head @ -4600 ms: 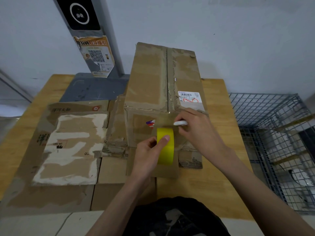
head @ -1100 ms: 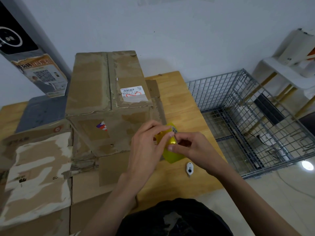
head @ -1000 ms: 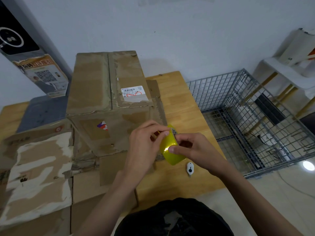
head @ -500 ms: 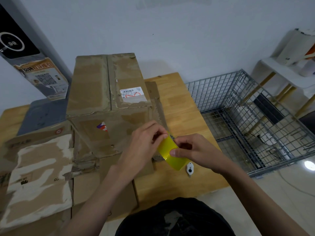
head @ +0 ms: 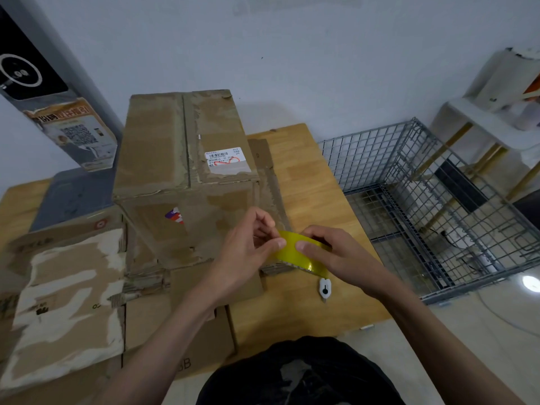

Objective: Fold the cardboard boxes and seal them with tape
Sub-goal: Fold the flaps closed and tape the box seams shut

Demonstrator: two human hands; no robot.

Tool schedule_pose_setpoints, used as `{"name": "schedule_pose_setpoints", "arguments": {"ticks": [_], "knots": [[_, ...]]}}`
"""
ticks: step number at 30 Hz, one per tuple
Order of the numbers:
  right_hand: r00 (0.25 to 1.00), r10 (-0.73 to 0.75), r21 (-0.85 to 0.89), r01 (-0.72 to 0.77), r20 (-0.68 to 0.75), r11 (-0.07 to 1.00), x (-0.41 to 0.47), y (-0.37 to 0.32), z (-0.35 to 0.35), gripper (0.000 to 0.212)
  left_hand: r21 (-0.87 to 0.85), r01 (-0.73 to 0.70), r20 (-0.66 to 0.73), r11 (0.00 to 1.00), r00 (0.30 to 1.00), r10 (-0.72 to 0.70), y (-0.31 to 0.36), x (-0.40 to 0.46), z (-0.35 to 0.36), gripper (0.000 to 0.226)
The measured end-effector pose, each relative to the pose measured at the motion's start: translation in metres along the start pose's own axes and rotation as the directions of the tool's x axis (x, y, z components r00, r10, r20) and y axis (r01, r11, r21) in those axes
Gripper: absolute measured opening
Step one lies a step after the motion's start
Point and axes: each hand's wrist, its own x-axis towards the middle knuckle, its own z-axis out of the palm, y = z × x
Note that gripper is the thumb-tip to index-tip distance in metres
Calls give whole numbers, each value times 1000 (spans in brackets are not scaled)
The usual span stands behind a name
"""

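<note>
Just beyond the left hand (head: 245,252), the assembled cardboard box (head: 187,176) is left untouched. The yellow tape roll (head: 295,254), upright half a second ago, is now tilted flatter and pinched between left hand and right hand (head: 336,255), both clamped on it; its loose end is probably being sought. The white cutter (head: 325,288) lies below the right hand.

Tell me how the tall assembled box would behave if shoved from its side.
The tall cardboard box stands high on a stack of flattened cardboard, so it would probably tip rather than slide. Its worn, peeled faces suggest soft walls that may dent. It looks light for its size, though its contents are hidden.
</note>
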Motion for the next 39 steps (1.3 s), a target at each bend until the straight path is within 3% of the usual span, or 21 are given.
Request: {"name": "schedule_pose_setpoints", "arguments": {"ticks": [3,5,8,10,15,19,22,26,28,30,32,34,36,39], "knots": [[1000,5,37,-5,12,999,-1,2,-1,16,3,40,-36,999,999,-40,0,4,-3,31],[1000,5,55,-6,16,998,-3,4,1,27,51,49,-20,997,999,-48,2,5,-6,30],[997,-32,-88,26,-65,996,1,12,7,33,124,31,20,992,999,-34,14,5,-3,33],[993,-49,-139,34,-103,990,5,19,9,24,217,-15,43,976,999,6,23,7,-1,33],[985,-125,60,133,-122,989,0,23,5,11,262,-13,26,965,1000,6,25,27,-9,30],[983,-166,168,177,-76,970,-4,25,2,11,227,35,129,973,989,-66,13,37,-1,33],[985,-158,159,166,-65,973,-4,30,2,10,237,75,159,969,981,-115,4,40,8,31],[990,-138,150,143,-39,978,-3,38,0,11,405,119,116,907,977,-180,-8,44,10,35],[991,-134,162,136,-23,977,0,40,-3,10,446,101,82,889,985,-153,-10,41,11,33],[992,-128,157,130,-24,979,5,44,-5,10,442,-20,-2,897,1000,23,-5,33,4,20],[993,-110,115,113,-28,987,12,51,-6,11,519,-178,-147,836,945,293,6,28,-18,14],[997,-75,50,76,-29,996,20,61,-5,12,628,-205,-245,751,864,440,10,32,-56,26],[999,-37,-20,37,-26,999,28,72,-4,13,709,-117,-249,695,881,403,0,43,-98,38],[1000,-2,-72,0,-30,997,38,82,0,18,824,-69,-47,562,981,190,-31,56,-136,64]]}}
